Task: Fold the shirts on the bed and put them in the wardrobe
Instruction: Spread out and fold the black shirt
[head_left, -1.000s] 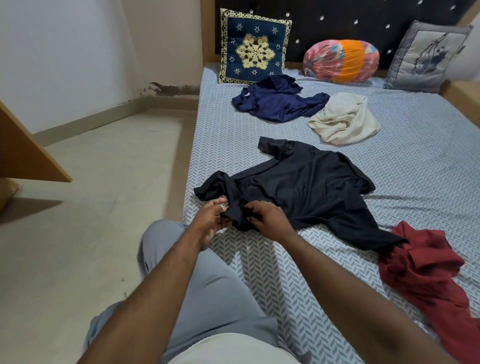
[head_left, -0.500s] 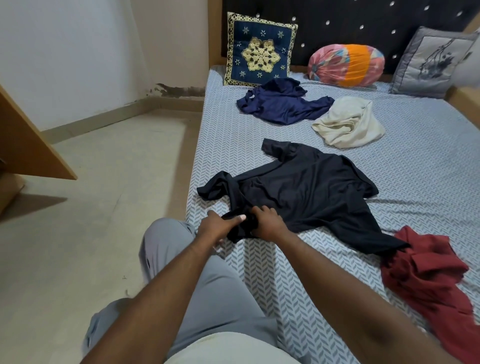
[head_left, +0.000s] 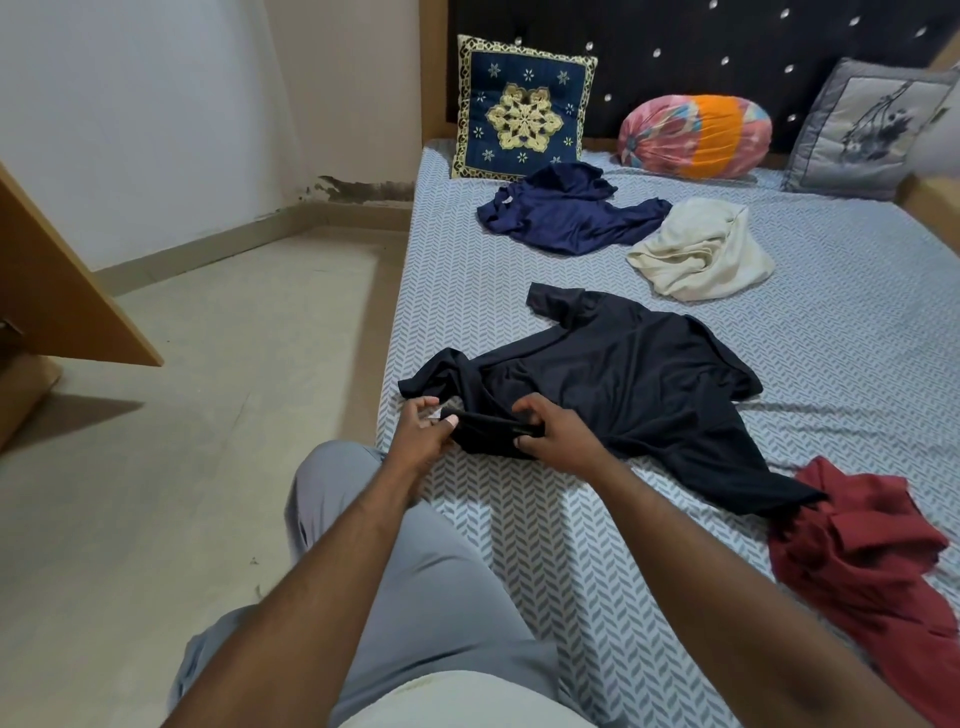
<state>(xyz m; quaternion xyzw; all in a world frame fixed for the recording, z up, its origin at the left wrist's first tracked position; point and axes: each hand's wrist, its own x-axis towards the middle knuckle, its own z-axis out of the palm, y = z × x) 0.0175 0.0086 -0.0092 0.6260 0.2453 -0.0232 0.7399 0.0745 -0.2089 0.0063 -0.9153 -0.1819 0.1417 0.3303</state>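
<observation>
Moved: since half a second ago the two hands have drawn apart, so the bunched edge they were working on together now stretches between them as a short dark roll.
Left hand: the left hand (head_left: 423, 434) hovers just past the bed's near left edge. Its thumb pinches one end of the roll and its other fingers are loosely fanned above.
Right hand: the right hand (head_left: 558, 441) has its fingers curled over the other end of the roll with the thumb tucked beneath, a firm grip.
Task shirt: the black short-sleeved shirt (head_left: 623, 384) lies crumpled across the middle of the bed (head_left: 519, 525). One sleeve points toward the headboard, and the gathered part sits at the left edge where the hands have it.
Other shirts: a navy blue crumpled shirt (head_left: 561, 218) lies near the head end. A cream bundled shirt (head_left: 706, 254) is just beside it to the right. A dark red rumpled shirt (head_left: 872, 561) is at the near right, touching the black one's trailing corner.
Head end: a blue gold-embroidered square cushion (head_left: 522, 111), a pink and orange bolster (head_left: 693, 136) and a grey floral cushion (head_left: 867, 130) lean on the black studded headboard (head_left: 675, 47).
Person: a knee in grey trousers (head_left: 415, 571) presses against the bed's left side.
Left of the room: an angled wooden panel (head_left: 62, 291) stands over the pale tiled floor (head_left: 182, 467).
</observation>
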